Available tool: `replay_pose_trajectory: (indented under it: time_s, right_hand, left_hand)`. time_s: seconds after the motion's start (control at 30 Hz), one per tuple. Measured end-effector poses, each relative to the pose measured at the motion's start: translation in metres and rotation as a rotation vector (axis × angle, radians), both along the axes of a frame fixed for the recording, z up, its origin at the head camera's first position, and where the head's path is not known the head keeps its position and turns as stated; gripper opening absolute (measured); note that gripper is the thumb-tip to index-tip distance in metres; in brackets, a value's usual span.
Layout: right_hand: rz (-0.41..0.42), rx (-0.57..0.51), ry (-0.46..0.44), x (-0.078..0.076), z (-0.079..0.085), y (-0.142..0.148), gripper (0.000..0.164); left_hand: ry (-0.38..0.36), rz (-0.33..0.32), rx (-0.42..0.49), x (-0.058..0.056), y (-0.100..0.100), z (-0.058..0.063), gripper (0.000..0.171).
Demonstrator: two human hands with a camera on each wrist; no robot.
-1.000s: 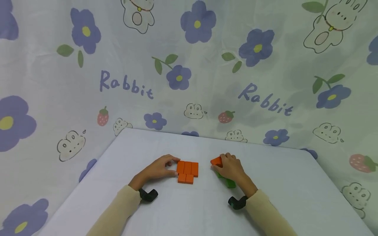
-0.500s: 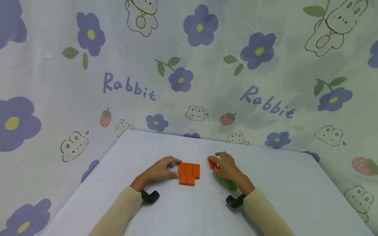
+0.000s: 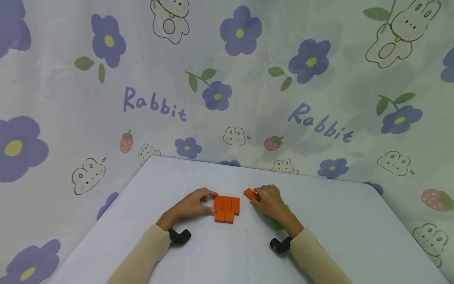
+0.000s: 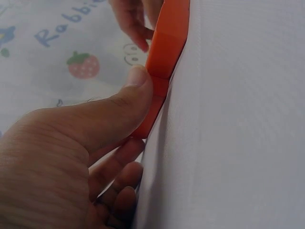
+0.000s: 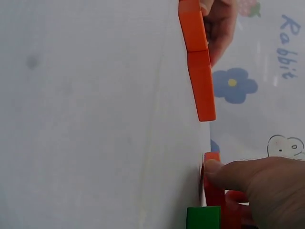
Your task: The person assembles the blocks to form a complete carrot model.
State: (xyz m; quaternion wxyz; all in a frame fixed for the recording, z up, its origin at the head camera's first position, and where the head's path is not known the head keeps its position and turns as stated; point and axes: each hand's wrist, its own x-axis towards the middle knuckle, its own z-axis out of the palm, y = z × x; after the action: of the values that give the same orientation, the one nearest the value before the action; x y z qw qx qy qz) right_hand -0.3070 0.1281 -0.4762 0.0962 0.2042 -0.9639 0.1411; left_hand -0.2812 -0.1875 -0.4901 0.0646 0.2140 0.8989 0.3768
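Observation:
Several orange blocks [image 3: 227,204] lie edge to edge on the white table, three longer ones behind two shorter ones. My left hand [image 3: 193,203] holds the left side of this group, index finger at the back corner and thumb at the front; in the left wrist view the thumb [image 4: 121,107] presses against an orange side. To the group's right, my right hand [image 3: 271,202] pinches a separate orange block [image 3: 249,193] between thumb and fingers, close to the tabletop. A gap separates that block from the group. Green blocks [image 3: 278,225] sit under the right wrist, partly hidden.
The white tabletop [image 3: 227,252] extends around the blocks on all sides. Behind it hangs a printed curtain [image 3: 248,118] with flowers and rabbits. Dark wrist-worn devices [image 3: 180,237] sit close above the table. A green block [image 5: 204,217] stands near the right hand.
My right hand has turned the orange block and brought it left, away from the green blocks and nearer the group. My left hand has stayed at the group's left side.

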Motion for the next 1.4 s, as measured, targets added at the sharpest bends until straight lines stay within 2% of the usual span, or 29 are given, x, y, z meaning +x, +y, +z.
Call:
replay_pose_trajectory:
  time_s: [0.13,0.23,0.43,0.6,0.77,0.93,1.23,1.4]
  right_hand:
    - [0.027,-0.066,0.092,0.002,0.005,-0.002,0.038]
    - [0.057,-0.151,0.098,0.005,0.011,-0.004,0.034]
    - [0.133,-0.301,-0.049,0.018,0.026,-0.009,0.033]
    - [0.193,-0.342,-0.109,0.041,0.038,-0.016,0.033]
    - [0.245,-0.334,-0.139,0.062,0.045,-0.025,0.037]
    - [0.297,-0.299,-0.155,0.072,0.042,-0.035,0.035]
    - [0.389,-0.184,-0.086,0.085,0.019,-0.051,0.031]
    - [0.394,-0.145,-0.018,0.088,0.009,-0.058,0.031]
  left_hand:
    - [-0.001,0.005,0.0,0.0,0.0,0.0,0.059]
    - [-0.004,0.013,-0.016,-0.001,0.0,0.0,0.059]
    - [-0.013,0.012,-0.001,-0.002,0.001,-0.001,0.059]
    - [-0.001,0.004,-0.012,-0.001,0.001,-0.002,0.059]
    - [0.0,0.005,-0.021,-0.001,0.0,-0.001,0.06]
    - [-0.004,0.008,-0.02,-0.001,-0.001,0.0,0.059]
    - [-0.009,-0.011,-0.006,0.001,0.0,0.0,0.06]
    - [-0.003,0.003,-0.008,0.0,-0.001,0.001,0.058]
